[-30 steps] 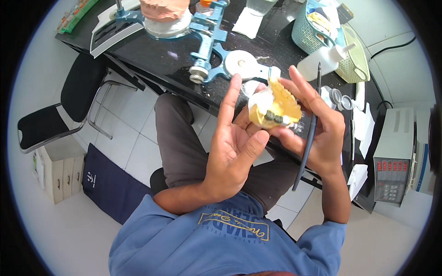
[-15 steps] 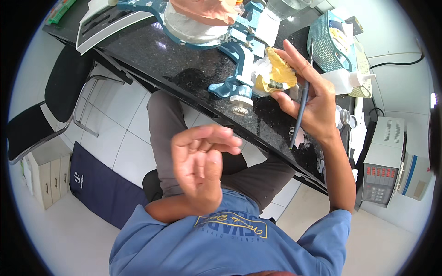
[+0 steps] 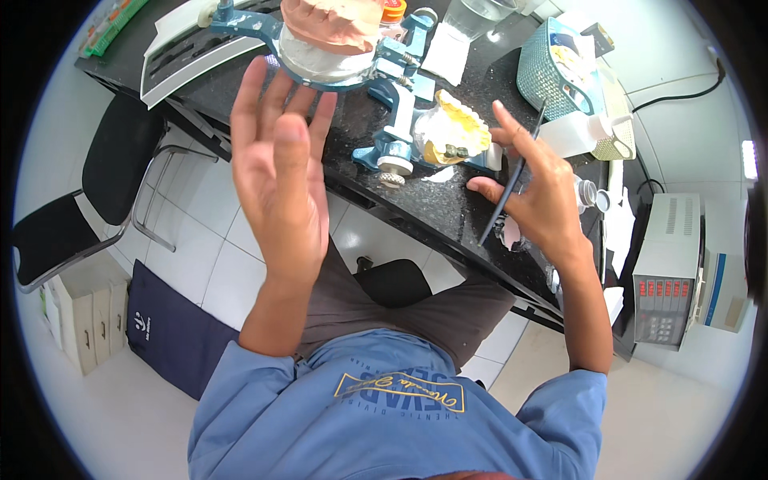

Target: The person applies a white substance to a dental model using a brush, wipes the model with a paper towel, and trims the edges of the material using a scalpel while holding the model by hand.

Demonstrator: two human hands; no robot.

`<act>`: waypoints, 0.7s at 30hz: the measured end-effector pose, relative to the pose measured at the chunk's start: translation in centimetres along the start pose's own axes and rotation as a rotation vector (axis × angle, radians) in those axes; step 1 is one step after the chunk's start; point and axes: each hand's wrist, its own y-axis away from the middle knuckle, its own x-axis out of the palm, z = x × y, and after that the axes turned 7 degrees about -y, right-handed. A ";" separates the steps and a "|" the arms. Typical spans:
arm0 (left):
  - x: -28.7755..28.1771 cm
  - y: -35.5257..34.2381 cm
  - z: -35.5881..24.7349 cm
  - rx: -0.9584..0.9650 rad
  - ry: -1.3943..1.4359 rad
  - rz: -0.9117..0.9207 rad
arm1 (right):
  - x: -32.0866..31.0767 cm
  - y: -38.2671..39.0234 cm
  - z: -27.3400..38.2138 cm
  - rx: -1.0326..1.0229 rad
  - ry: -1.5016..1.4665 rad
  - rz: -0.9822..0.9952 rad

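A blue dental articulator (image 3: 398, 120) lies opened out on the black worktop, cut off by the top edge. One of its arms bears a pinkish-orange dental cast (image 3: 336, 26) on white plaster (image 3: 316, 64). On its other part sits a yellow dental cast (image 3: 462, 120) with dark metal-coloured teeth (image 3: 456, 152). My left hand (image 3: 280, 172) is open, fingers upright, fingertips at the plaster-bearing arm; whether they touch it I cannot tell. My right hand (image 3: 548, 196) holds a thin dark rod-shaped tool (image 3: 504, 200) slantwise, its thumb and fingertips beside the yellow cast.
Right of the articulator stand a teal basket (image 3: 532, 76), a white squeeze bottle (image 3: 568, 136) and small jars (image 3: 586, 194). A glass of water (image 3: 478, 16) is at the back. A grey device with a red display (image 3: 664, 272) stands far right, a black chair (image 3: 120, 152) left.
My left hand has risen from above my lap to the articulator, its fingers straightened. My right hand has drawn back from the yellow cast, still with the tool.
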 end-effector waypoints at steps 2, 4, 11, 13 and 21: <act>0.2 -1.0 0.3 -0.044 0.049 0.066 | 0.2 0.6 -0.2 -0.012 -0.013 -0.054; 0.3 -1.8 0.6 -0.068 0.088 0.155 | 0.4 0.9 -0.5 0.048 -0.038 -0.068; 0.4 -2.8 0.9 -0.088 0.122 0.200 | 0.7 0.8 -0.5 0.007 -0.133 -0.157; 0.4 -2.9 0.6 -0.072 0.094 0.184 | 0.3 1.1 -0.2 0.018 -0.161 -0.161; 2.0 -3.0 -3.3 0.040 -0.139 0.293 | -1.9 2.9 1.6 0.025 -0.847 -0.400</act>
